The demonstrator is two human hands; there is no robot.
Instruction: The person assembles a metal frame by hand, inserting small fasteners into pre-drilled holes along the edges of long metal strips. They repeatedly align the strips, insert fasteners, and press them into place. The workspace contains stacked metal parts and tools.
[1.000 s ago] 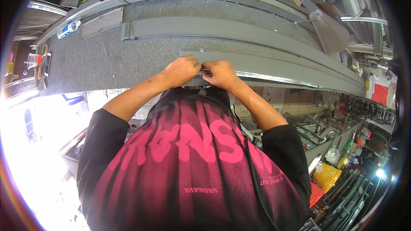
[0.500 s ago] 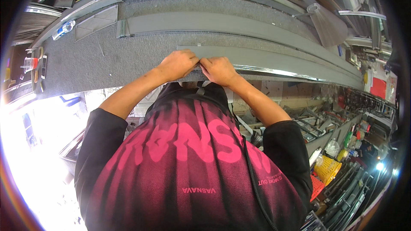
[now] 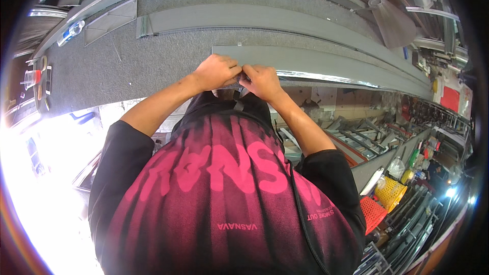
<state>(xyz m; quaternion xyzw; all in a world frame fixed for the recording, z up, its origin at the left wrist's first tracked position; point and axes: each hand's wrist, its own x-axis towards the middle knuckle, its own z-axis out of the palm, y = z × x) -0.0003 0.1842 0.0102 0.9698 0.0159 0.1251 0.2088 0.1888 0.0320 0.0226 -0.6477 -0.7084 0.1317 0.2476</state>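
Note:
A long grey panel (image 3: 326, 63) lies on the carpeted bench, with a shiny strip along its near edge. At its left end, my left hand (image 3: 219, 71) is closed, knuckles up, over the near corner. My right hand (image 3: 261, 81) is closed close beside it, fingertips pinched together near the same edge. The two hands almost meet. Whatever lies between the fingers is small and hidden, so I cannot make it out. Behind this panel, a second long grey stack of panels (image 3: 219, 18) runs roughly parallel, bending away to the right.
The grey carpeted bench (image 3: 97, 76) carries a plastic bottle (image 3: 71, 33) and a flat grey piece (image 3: 112, 20) at left. A red-lidded cup (image 3: 31, 77) stands at its far left. A curled sheet (image 3: 392, 23) is at back right. Yellow (image 3: 391, 193) and red (image 3: 373, 214) baskets sit lower right.
The bench and panels have shifted slightly up in the view. My hands stay together at the panel's near edge, the right fingers slightly more curled and turned.

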